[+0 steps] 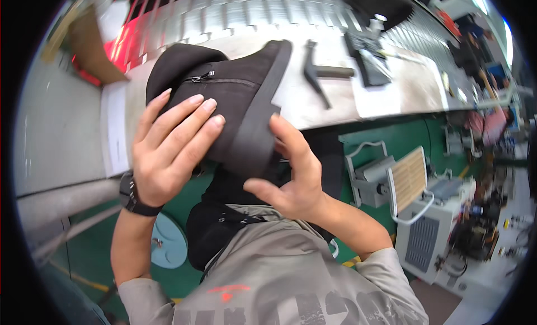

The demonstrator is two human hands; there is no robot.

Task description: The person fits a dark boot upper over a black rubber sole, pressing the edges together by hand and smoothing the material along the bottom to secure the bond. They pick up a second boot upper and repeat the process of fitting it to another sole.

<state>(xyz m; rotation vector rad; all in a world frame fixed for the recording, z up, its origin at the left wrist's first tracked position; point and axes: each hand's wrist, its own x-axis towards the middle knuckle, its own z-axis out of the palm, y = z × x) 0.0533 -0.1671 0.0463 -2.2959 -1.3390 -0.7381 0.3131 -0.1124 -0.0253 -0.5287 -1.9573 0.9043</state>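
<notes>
A dark boot (226, 101) with a short zipper (221, 79) lies on its side near the edge of the workbench, its black sole (260, 123) turned to the right. My left hand (173, 143) rests flat on the boot's upper, fingers stretched out. Beside the heel end of the sole is my right hand (296, 179), its thumb and fingers spread apart; some of its fingers are hidden. The lower end of the sole is blurred. Whether my right fingers touch it, I cannot tell.
On the light bench cover (330, 98) lie a hammer (321, 73) and a black flat package (366, 62). A roller conveyor (240, 14) runs behind. A round blue stool (168, 241) stands below left, a white machine (419, 230) at right. People work far right.
</notes>
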